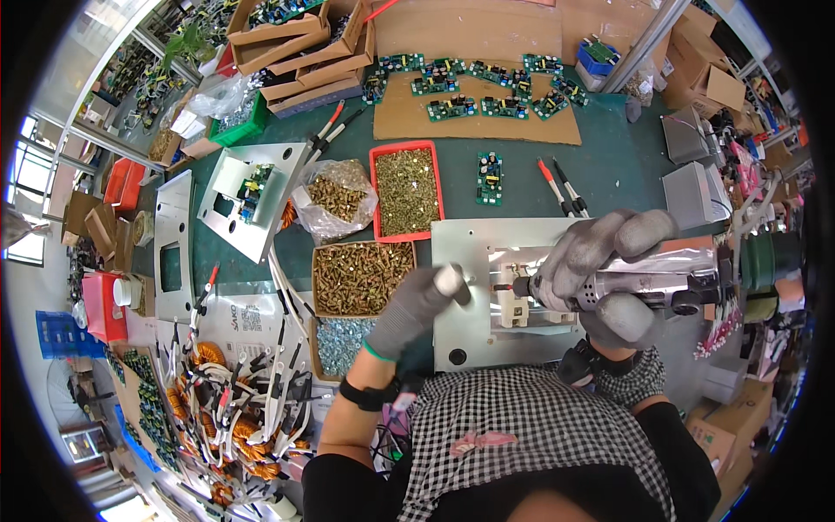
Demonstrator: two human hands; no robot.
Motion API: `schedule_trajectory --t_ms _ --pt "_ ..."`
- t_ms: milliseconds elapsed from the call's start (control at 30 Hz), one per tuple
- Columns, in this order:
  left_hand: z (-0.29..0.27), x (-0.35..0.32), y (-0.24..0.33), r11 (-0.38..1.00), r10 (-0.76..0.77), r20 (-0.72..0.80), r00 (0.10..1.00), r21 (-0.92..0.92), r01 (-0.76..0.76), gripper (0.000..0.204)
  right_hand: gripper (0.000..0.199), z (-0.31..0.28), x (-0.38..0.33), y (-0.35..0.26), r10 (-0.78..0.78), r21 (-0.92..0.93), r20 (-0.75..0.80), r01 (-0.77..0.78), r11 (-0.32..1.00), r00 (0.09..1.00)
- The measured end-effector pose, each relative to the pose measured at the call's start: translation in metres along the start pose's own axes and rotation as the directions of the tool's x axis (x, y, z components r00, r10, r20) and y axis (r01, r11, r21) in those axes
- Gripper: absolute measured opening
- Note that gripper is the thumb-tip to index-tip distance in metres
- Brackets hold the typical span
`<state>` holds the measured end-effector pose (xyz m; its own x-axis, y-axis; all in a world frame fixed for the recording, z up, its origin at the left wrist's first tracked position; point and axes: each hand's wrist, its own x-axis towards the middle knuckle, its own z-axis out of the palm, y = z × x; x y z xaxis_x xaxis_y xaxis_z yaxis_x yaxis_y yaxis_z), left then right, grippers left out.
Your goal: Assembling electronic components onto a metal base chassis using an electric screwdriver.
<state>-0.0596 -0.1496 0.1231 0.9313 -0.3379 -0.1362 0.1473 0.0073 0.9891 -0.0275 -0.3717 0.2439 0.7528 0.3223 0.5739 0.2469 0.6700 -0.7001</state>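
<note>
A fastening step is in hand on a grey metal panel (461, 335) laid flat on the green bench directly in front of the person. The right hand (609, 270), gloved in grey, is clamped around the body of a silver powered screwdriver (648, 283), which is held level with its bit pointed left at a small bracket assembly (522, 304) mounted on the panel. The left hand (417, 309), also gloved, is closed at the fingertips as if pinching something small just beside the bracket; whether a screw is held there cannot be told. Just left of the panel, an open box of brass-coloured screws (361, 277) is within easy reach, with a box of silver screws (341, 341) below it and a red tray of screws (406, 190) beyond. Green circuit boards (474, 87) are spread on cardboard at the far side.

By judgement, a fastener is being set at the bracket; the next move calls for the bit to be aligned squarely with the hole while the panel is steadied.
</note>
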Motion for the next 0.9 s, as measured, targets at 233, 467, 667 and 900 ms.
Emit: schedule_trajectory --t_ms 233,467,667,900 --pt "-0.075 0.079 -0.056 0.520 0.060 -0.184 0.981 0.845 0.127 0.015 0.044 -0.026 -0.001 0.053 0.028 -0.293 -0.206 -0.089 0.952 0.978" --pt "-0.093 0.097 -0.079 0.435 -0.031 -0.054 0.998 0.898 0.062 0.013 0.048 -0.035 -0.001 0.070 0.134 -0.276 -0.349 -0.238 0.931 0.927" --pt "-0.103 0.100 -0.073 0.454 -0.187 0.004 0.982 0.887 0.083 0.017 0.045 -0.036 -0.005 0.079 0.191 -0.303 -0.357 -0.307 0.902 0.914" --pt "-0.108 0.106 -0.067 0.491 -0.342 0.065 0.937 0.863 0.120 0.022 0.040 -0.028 -0.009 0.083 0.175 -0.344 -0.343 -0.297 0.891 0.923"
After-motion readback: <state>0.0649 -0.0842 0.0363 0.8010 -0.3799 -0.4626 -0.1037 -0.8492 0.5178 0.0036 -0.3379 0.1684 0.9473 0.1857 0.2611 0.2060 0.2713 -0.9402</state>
